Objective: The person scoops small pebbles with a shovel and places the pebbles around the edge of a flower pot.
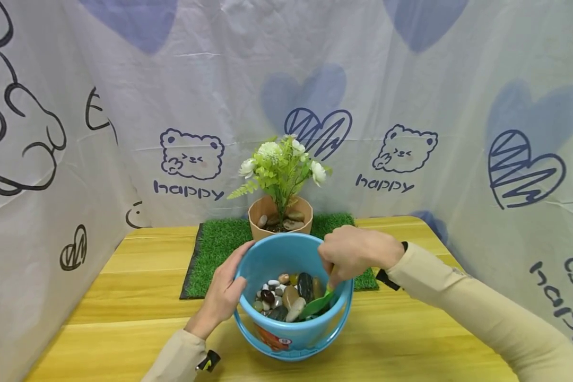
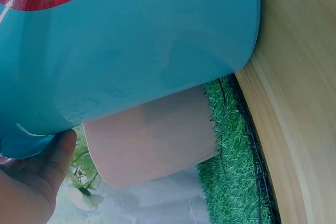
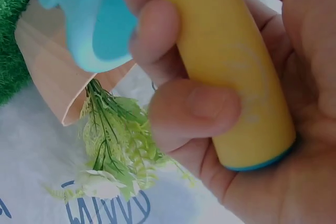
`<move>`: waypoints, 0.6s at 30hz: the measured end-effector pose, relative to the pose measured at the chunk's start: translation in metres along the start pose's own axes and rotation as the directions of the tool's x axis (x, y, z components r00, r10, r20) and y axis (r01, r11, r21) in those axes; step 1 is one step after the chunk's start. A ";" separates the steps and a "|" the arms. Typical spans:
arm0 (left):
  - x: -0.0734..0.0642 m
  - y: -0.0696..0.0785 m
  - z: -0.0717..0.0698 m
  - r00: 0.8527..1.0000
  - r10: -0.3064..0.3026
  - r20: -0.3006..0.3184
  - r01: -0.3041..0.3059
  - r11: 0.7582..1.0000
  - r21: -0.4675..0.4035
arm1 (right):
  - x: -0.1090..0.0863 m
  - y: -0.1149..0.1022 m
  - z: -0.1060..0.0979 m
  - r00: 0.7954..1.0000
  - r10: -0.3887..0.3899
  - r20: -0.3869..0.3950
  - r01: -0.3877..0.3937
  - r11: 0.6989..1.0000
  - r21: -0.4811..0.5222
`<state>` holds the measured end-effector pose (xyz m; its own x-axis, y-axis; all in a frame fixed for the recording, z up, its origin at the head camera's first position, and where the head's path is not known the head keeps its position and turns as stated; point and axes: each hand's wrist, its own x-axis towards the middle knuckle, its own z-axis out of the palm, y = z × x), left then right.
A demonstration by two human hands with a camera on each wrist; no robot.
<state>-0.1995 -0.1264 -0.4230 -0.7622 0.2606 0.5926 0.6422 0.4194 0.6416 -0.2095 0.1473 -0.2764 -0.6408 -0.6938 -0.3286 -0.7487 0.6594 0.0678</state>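
Note:
A light blue bucket [image 1: 293, 333] stands on the table, with mixed pebbles [image 1: 291, 297] lying at its bottom. My left hand [image 1: 224, 289] grips the bucket's left rim, thumb over the edge; the left wrist view shows fingers [image 2: 52, 166] at that rim. Over the bucket's right side, my right hand [image 1: 355, 250] holds a small garden trowel by its yellow handle [image 3: 226, 72], the fingers curled round it. The trowel's green blade [image 1: 317, 305] points down into the bucket, among the stones at the right.
Behind the bucket, a peach flowerpot [image 1: 262, 232] with white flowers and leaves [image 1: 281, 164] stands on a green turf mat [image 1: 215, 260]. Several stones lie inside the pot. Under everything is a yellow wood-grain table [image 1: 138, 286], and a printed white cloth [image 1: 248, 69] hangs around it.

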 end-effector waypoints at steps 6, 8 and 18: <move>0.000 -0.001 -0.001 1.000 0.003 0.010 -0.003 1.000 0.004 | -0.008 0.002 0.007 0.989 -0.088 -0.121 0.086 0.996 -0.025; 0.000 -0.001 -0.001 1.000 0.007 0.012 -0.007 1.000 0.006 | -0.007 0.006 0.010 0.980 -0.113 -0.165 0.111 0.994 -0.019; 0.001 0.003 0.000 1.000 -0.016 -0.005 0.016 1.000 -0.001 | 0.016 0.017 0.028 0.915 -0.182 -0.361 0.149 0.982 -0.118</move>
<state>-0.1985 -0.1249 -0.4210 -0.7717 0.2496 0.5850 0.6303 0.4230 0.6510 -0.2276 0.1554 -0.3068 -0.5110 -0.8591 0.0274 -0.8504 0.5099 0.1293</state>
